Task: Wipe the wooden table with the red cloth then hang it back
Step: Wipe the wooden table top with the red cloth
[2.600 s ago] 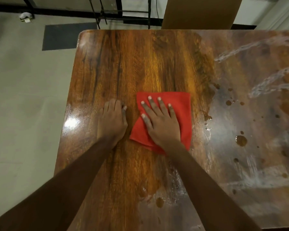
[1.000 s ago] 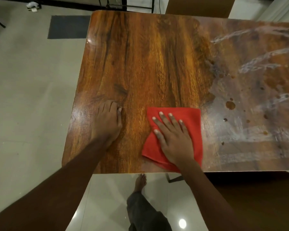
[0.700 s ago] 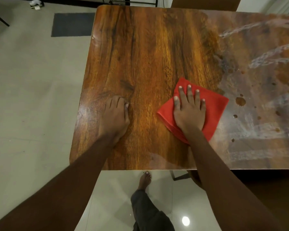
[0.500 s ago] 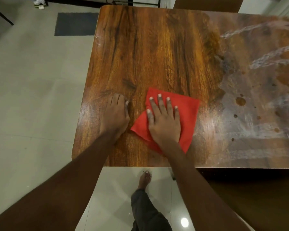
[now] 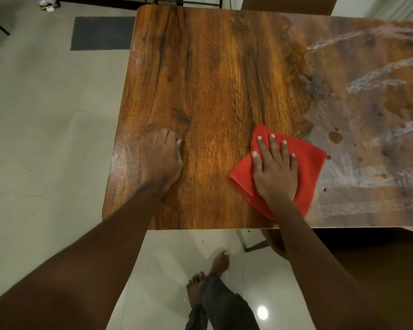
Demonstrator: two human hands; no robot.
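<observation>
The wooden table point(image 5: 212, 79) fills the upper middle of the head view. A folded red cloth point(image 5: 308, 167) lies flat on it close to the near edge, at the border between the dry left part and the wet, smeared right part. My right hand point(image 5: 275, 172) presses flat on the cloth with fingers spread. My left hand point(image 5: 162, 163) rests palm down on bare wood near the table's left edge, fingers together, holding nothing. A wide gap of bare wood separates the two hands.
Brown drops point(image 5: 335, 137) and whitish wet streaks point(image 5: 367, 86) cover the table's right part. A dark mat point(image 5: 103, 33) lies on the tiled floor at the far left. A chair back point(image 5: 289, 2) stands beyond the table. My bare feet point(image 5: 219, 260) are below the near edge.
My right hand has slid the cloth to the right, away from my left hand and up to the wet area. The left hand has stayed planted.
</observation>
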